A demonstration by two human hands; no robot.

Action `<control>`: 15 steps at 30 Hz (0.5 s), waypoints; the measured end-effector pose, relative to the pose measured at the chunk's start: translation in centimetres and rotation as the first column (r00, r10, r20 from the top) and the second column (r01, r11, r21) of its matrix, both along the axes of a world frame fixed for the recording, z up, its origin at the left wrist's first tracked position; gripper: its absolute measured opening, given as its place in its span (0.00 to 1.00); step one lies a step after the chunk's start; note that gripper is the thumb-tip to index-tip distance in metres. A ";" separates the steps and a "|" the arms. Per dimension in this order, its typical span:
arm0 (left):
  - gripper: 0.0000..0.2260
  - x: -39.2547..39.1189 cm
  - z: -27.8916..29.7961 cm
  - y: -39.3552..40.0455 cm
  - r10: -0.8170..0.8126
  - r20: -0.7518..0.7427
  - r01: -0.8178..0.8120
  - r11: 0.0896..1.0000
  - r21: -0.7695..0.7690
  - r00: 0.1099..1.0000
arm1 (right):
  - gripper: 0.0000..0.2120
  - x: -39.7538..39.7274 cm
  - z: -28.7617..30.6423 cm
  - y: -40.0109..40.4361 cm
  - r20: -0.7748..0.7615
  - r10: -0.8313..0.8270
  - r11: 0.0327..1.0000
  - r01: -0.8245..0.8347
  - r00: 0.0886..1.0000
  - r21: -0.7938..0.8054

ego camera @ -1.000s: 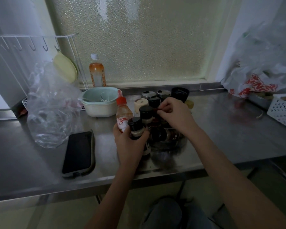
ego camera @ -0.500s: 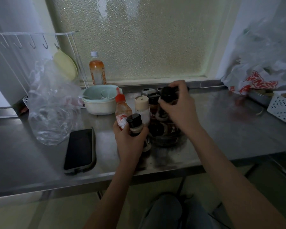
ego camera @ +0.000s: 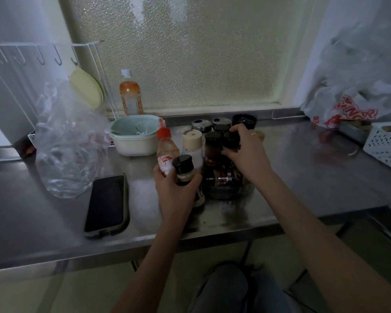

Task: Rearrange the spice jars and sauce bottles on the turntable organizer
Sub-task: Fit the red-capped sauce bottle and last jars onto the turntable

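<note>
A round turntable organizer (ego camera: 226, 193) sits mid-counter, crowded with dark-lidded jars. My left hand (ego camera: 176, 188) grips a black-capped spice jar (ego camera: 183, 170) just left of the turntable's rim. My right hand (ego camera: 246, 152) is closed around a black-lidded jar (ego camera: 230, 139) standing among the others on the turntable. A red-capped sauce bottle (ego camera: 166, 147) and a beige-lidded shaker (ego camera: 192, 141) stand at the left side of the turntable. Behind the cluster are two silver-lidded jars (ego camera: 201, 125) and a black lid (ego camera: 244, 119). My right hand hides part of the cluster.
A phone (ego camera: 106, 203) lies left of my hand near the counter's front edge. A crumpled clear plastic bag (ego camera: 68, 141), stacked bowls (ego camera: 133, 138) and an orange drink bottle (ego camera: 130, 96) stand at back left. A white basket (ego camera: 387, 143) and shopping bag (ego camera: 348, 109) are at right.
My right hand lifted a black-lidded jar toward the back, then came down with it into the cluster on the turntable. My left hand stays on its jar.
</note>
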State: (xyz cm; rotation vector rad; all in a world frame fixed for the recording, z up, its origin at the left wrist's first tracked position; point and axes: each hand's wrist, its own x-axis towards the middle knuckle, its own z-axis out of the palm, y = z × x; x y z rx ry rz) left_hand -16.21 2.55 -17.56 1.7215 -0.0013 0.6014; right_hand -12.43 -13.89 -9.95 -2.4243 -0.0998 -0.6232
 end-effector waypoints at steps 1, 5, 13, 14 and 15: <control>0.05 0.0 0.0 0.0 -0.001 0.003 0.001 1.000 0.001 1.000 | 0.23 -0.4 0.1 0.1 0.002 -0.030 0.999 0.030 1.000 -0.032; 0.07 0.1 -0.1 0.0 -0.001 0.003 0.001 1.000 0.004 1.000 | 0.12 -2.8 -0.6 0.2 0.245 -0.100 0.981 0.136 0.964 -0.135; 0.07 0.1 0.0 0.0 0.020 0.048 -0.018 0.999 -0.035 0.999 | 0.21 -3.2 -2.4 0.9 -0.159 -0.024 0.824 -0.071 0.987 -0.562; 0.08 0.1 0.1 0.0 0.019 0.057 -0.017 0.999 -0.034 0.998 | 0.20 -2.9 -1.9 1.1 -0.191 -0.034 0.804 -0.087 0.981 -0.589; 0.08 0.0 0.1 -0.1 0.016 0.066 -0.014 0.999 -0.032 0.998 | 0.20 -2.6 -1.5 1.3 -0.213 -0.040 0.782 -0.103 0.976 -0.615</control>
